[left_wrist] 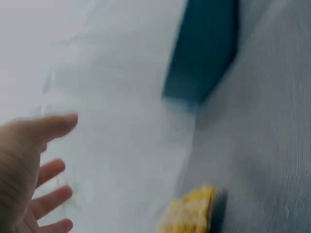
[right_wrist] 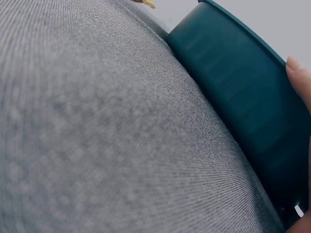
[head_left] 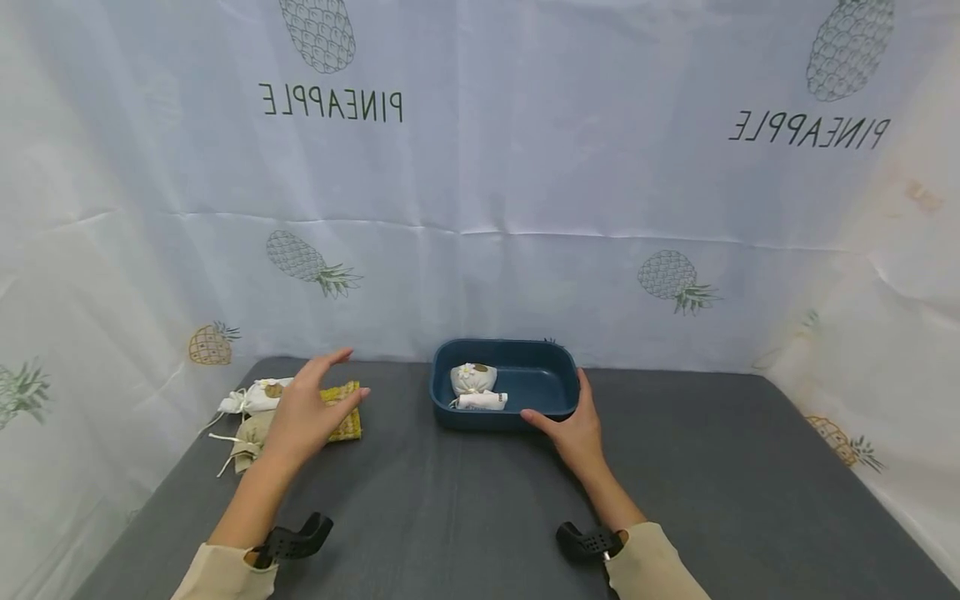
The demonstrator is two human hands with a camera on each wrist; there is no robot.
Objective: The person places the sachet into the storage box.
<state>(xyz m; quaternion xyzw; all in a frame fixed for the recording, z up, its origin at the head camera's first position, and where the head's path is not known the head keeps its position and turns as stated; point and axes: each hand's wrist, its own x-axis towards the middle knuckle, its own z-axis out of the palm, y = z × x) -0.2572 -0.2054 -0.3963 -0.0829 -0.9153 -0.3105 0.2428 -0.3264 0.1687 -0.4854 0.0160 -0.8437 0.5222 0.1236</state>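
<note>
The blue tub (head_left: 480,422) is standing at the far middle of the bench (head_left: 465,517); its moulded walls are looking stiff and fairly light, probably a little slick, so the rim is offering the surest hold. In its left part, a plump pouch (head_left: 472,380) and a small white bundle (head_left: 482,401) are lying together. Farther left, a yellow pouch (head_left: 347,427), a white drawstring pouch (head_left: 261,397) and a beige pouch (head_left: 252,435) are lying bunched; they are looking soft, light and hard to break, so you are better off pinching a full body than a loose cord. Your left hand (head_left: 306,412) is hovering by them, empty, thumb and fingers spread. Your right hand (head_left: 577,435) is gripping the tub's near right corner, thumb at the near rim, fingers along the right wall, forearm slanting in from the near right.
</note>
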